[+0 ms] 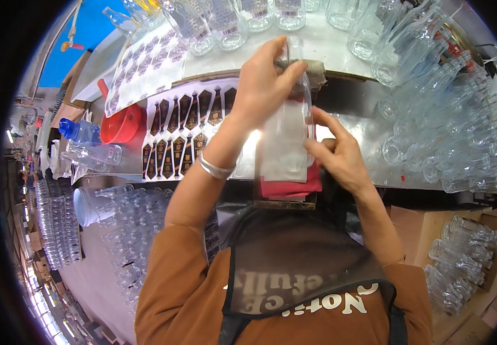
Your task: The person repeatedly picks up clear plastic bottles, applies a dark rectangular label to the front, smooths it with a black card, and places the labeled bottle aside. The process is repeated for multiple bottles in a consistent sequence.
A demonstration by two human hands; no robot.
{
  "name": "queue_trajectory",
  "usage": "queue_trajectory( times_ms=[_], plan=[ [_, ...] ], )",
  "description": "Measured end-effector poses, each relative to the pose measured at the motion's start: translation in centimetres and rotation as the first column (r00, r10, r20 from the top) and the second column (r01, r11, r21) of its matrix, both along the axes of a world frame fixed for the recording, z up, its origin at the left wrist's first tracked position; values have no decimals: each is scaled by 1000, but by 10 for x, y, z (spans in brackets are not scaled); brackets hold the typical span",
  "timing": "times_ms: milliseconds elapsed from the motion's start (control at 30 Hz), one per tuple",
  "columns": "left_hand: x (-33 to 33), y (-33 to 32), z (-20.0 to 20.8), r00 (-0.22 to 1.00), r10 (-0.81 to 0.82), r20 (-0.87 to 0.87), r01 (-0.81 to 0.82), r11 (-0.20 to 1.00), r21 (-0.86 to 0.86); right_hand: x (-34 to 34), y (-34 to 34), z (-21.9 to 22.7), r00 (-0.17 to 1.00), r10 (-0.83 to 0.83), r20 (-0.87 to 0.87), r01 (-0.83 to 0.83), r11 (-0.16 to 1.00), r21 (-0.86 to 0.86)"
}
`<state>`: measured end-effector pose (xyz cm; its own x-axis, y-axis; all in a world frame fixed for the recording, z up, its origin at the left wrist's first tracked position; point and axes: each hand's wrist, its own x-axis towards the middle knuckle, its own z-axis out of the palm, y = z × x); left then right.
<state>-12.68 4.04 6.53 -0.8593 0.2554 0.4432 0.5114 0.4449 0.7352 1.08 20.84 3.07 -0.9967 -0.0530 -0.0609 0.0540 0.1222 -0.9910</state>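
while left hand pinches clear bottle, right hand alongside; thumb and forefinger parted

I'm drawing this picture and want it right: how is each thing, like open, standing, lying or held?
Clear bottle: lying down, held
Left hand: closed around its far end
Right hand: fingers parted, at its side
Red cloth: partly covered by white sheet
Label sheet: flat, dark labels in rows
Back bottles: standing
Cardboard box: open, bottles inside
Blue-topped bottle: top on
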Motion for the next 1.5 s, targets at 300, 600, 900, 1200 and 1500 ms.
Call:
queue_trajectory(
  times_ms=[300,600,900,1200,1500],
  plan=[
    [126,-53,-44,969,-191,156,196,980,-22,1,-4,-21,996,85,-31,-82,993,87],
    [143,-35,-47,993,33,-116,-47,991,-124,2,3,-22,1000,-17,-24,18,1000,21],
    [141,-43,-72,996,-37,85,41,998,-48,14,-11,-17,996,15,-88,-3,991,131],
    [167,-151,-90,925,331,-189,-381,823,-421,27,10,-23,995,-93,35,96,990,-105],
    [180,-196,-98,924,358,-137,-378,793,-478,29,18,-18,993,-110,34,113,988,-107]
  ],
)
